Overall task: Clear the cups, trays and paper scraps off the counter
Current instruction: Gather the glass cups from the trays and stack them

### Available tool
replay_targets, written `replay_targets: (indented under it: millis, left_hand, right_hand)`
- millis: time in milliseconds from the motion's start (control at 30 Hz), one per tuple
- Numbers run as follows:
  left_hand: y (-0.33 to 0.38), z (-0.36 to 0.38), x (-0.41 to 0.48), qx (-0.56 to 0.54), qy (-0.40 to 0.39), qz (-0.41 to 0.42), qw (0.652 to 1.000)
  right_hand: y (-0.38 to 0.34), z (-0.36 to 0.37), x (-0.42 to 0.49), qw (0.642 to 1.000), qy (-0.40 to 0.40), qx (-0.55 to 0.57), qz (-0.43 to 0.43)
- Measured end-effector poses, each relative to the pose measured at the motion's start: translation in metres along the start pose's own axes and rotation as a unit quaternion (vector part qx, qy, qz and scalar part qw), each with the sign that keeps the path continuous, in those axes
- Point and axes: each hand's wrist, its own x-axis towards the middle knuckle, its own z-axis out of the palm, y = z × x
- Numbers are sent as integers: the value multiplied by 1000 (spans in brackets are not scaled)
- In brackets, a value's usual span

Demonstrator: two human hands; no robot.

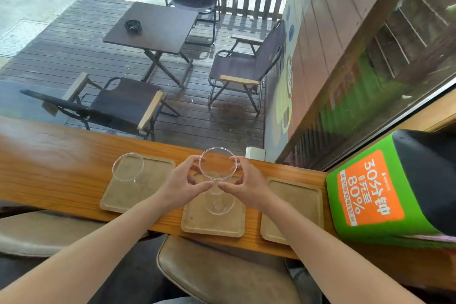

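The left hand [183,184] and right hand [246,184] curl round the clear cup [218,195] over the middle tray [197,222]. Whether its base has left the tray cannot be told. It likely wants a straight, light lift. The second cup [128,167] stands on the left tray [123,197].
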Motion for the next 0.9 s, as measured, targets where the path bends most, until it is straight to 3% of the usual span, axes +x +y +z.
replay_targets:
  millis: [900]
  left_hand:
    - [-38, 30, -19, 14, -62, -16, 998]
  right_hand:
    - [34, 13, -20, 995, -46, -59, 62]
